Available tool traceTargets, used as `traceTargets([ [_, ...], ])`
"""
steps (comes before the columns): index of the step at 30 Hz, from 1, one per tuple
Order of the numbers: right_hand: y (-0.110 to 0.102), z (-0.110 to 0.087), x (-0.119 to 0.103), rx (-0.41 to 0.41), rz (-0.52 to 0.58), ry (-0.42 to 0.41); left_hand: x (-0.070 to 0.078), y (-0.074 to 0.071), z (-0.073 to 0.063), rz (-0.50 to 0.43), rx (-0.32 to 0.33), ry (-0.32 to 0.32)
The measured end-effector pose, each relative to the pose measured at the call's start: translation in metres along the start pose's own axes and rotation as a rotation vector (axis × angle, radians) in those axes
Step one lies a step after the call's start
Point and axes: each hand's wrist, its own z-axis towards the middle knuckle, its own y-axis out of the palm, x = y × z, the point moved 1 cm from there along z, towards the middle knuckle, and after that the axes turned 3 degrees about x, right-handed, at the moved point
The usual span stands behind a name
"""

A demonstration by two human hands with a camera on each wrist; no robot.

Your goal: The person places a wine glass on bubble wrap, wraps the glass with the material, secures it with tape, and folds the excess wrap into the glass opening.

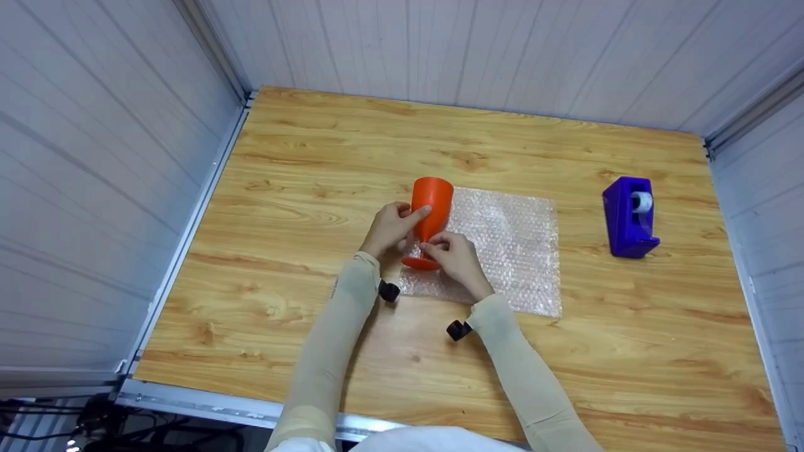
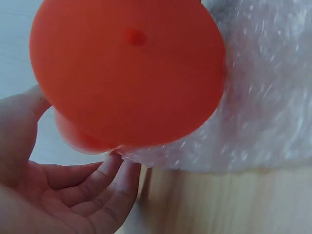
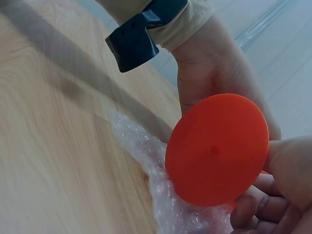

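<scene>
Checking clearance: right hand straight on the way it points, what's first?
The cup: its stem is already at the right hand's fingertips. Beyond it, probably the left hand, though depth is unclear.

I counted one goblet, one bubble-wrap sheet, one tape dispenser, two hands and two wrist cameras.
</scene>
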Motion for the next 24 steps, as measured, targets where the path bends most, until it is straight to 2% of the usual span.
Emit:
traceTargets([
  [4, -0.003, -0.003, 0.000, 0.038, -0.036, -0.018, 0.000, 0.004, 0.001, -0.070, -0.003, -0.017],
  [7, -0.005, -0.006, -0.001, 0.104, -0.070, -0.061, 0.000, 0.005, 0.000, -0.095, 0.000, -0.030],
  [10, -0.007, -0.008, -0.001, 0.212, -0.097, -0.174, 0.000, 0.005, -0.001, -0.106, -0.003, -0.045],
  [13, -0.010, -0.006, -0.002, 0.321, -0.126, -0.332, 0.000, 0.005, -0.001, -0.106, -0.010, -0.060],
  [15, -0.013, -0.003, -0.003, 0.364, -0.153, -0.424, 0.000, 0.005, -0.001, -0.101, -0.013, -0.069],
  [18, -0.017, 0.001, -0.003, 0.369, -0.209, -0.495, 0.002, 0.007, -0.001, -0.104, -0.017, -0.071],
  [21, -0.021, 0.002, -0.003, 0.346, -0.268, -0.499, 0.004, 0.008, -0.002, -0.108, -0.012, -0.072],
  [24, -0.025, 0.003, -0.003, 0.342, -0.317, -0.485, 0.008, 0.011, -0.003, -0.104, -0.014, -0.040],
])
